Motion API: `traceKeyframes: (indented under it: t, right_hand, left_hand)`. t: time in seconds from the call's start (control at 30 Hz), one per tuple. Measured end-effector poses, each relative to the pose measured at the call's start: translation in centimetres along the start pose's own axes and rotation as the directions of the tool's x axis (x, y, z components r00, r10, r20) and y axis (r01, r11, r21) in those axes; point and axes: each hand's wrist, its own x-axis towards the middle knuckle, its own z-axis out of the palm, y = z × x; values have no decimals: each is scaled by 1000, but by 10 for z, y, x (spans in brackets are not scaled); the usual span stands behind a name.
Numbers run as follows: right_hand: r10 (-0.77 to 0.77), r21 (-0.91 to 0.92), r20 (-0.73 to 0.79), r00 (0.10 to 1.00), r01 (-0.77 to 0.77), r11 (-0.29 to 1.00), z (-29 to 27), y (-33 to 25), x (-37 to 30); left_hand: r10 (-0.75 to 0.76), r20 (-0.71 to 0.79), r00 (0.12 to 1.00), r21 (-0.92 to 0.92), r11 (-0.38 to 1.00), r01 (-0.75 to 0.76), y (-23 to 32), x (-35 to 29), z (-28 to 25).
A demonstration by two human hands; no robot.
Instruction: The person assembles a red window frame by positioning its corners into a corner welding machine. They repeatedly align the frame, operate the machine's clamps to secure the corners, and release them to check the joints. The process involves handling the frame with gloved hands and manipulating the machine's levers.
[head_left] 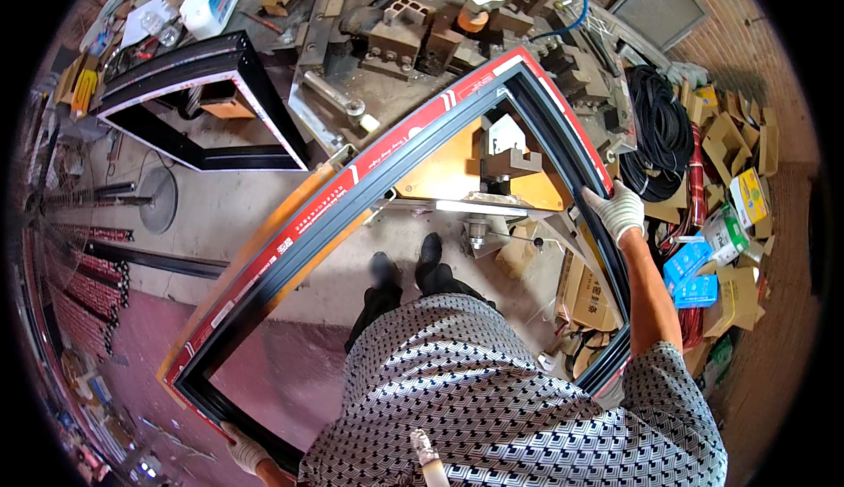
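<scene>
Frame [338,208] on wearer's side of machine [393,46], between the hands; long axis slants toward machine. Both hands hold frame, well apart: right hand [617,212] nearer machine, left hand [248,452] at end farther from it.

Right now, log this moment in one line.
left hand: holds red-edged frame, bottom side; right hand: same frame, right side; second frame: upper left

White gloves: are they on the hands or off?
On: the left hand and right hand are both covered in white, while the right forearm is bare.
</scene>
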Motion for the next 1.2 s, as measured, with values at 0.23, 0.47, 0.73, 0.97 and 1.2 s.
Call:
traceKeyframes:
  t: [0.23, 0.47, 0.73, 0.97, 1.2]
  right_hand:
    - [-21, -30, 25, 999, 22, 999, -12, -18, -6]
    - [22, 12, 67, 997, -23, 1000, -17, -20, -29]
    - [100, 89, 62, 993, -105, 990, -21, 7, -62]
    - [174, 325, 12, 985, -169, 931, -15, 44, -96]
    - [304, 369, 1, 953, -283, 885, -12, 80, -145]
  left_hand:
    - [-58, -57, 997, -23, 998, 57, -3, 29, -27]
    - [79, -148, 986, 205, 978, -48, 47, 11, -69]
    - [173, -192, 966, 154, 977, -145, 72, 30, -89]
    - [312, -118, 943, -135, 936, -326, 100, 111, -116]
    - [451, -101, 887, -72, 886, -458, 179, 111, -140]
